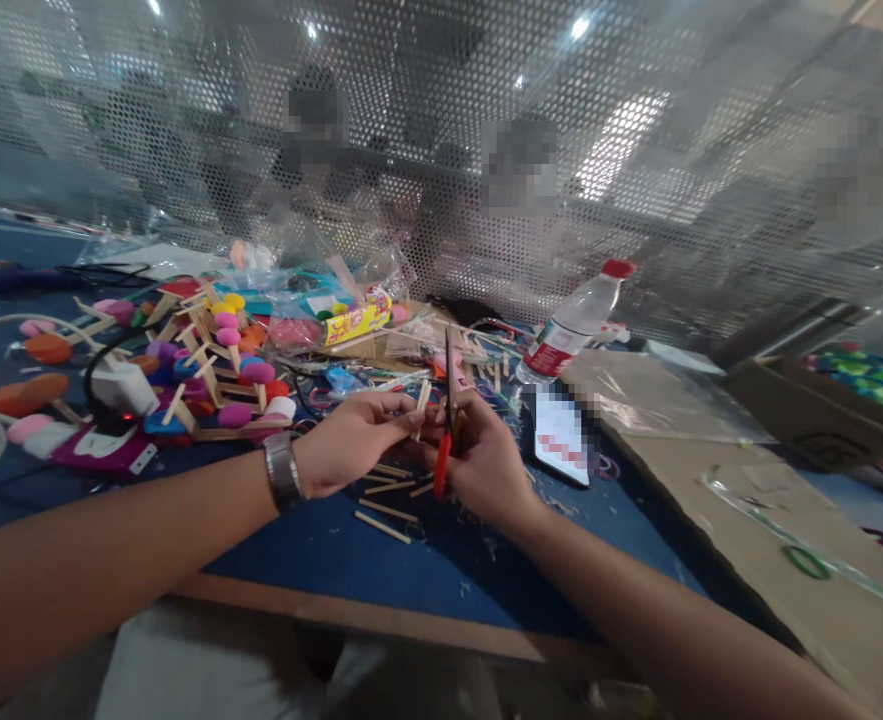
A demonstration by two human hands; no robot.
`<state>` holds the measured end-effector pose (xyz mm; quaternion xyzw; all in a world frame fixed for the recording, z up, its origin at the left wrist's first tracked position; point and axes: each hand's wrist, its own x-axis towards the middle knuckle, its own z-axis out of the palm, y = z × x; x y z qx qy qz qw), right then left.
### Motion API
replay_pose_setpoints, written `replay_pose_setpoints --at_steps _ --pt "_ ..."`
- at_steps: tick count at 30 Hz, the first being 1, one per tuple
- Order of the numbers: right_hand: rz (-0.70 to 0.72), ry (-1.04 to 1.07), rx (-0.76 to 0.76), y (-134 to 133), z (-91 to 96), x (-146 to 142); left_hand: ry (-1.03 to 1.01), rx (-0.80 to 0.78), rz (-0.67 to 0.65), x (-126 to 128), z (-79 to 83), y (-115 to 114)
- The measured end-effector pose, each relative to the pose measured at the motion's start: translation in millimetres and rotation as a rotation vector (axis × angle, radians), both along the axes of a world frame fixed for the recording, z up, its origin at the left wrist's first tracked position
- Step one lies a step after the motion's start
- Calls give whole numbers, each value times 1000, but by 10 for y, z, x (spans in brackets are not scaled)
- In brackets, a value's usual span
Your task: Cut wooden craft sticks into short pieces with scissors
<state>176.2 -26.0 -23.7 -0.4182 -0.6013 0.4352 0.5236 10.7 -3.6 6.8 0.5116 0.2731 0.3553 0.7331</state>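
My left hand (355, 438), with a metal watch (283, 470) on the wrist, pinches a short wooden stick (421, 403) over the blue table (321, 550). Right beside it, my right hand (486, 462) grips red-handled scissors (446, 420), their dark blades pointing up next to the stick. Both hands meet at the middle of the view. Several cut wooden sticks (385, 510) lie on the table just below them.
Stick-and-pompom models (208, 370) are heaped at the left beside a white charger (122, 388) and cables. A phone (561, 440) and a plastic water bottle (572, 325) lie to the right, then cardboard sheets (726, 480) and a box (823, 415). A perforated metal screen (441, 150) stands behind.
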Motion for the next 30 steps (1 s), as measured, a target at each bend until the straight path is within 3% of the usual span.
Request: replay_pose_setpoints --at_steps 7,13,17,22,30 --pt "4 -18 9 -11 40 5 33 89 -4 1 -21 1" --pt "94 57 -32 -19 101 -3 103 190 38 -27 -20 40" --pt "124 20 -25 -21 184 86 170 251 27 -111 47 115" --pt "261 -135 -20 -5 298 250 289 367 9 -217 192 169" --pt "392 -325 39 0 407 389 301 316 -174 -263 276 142"
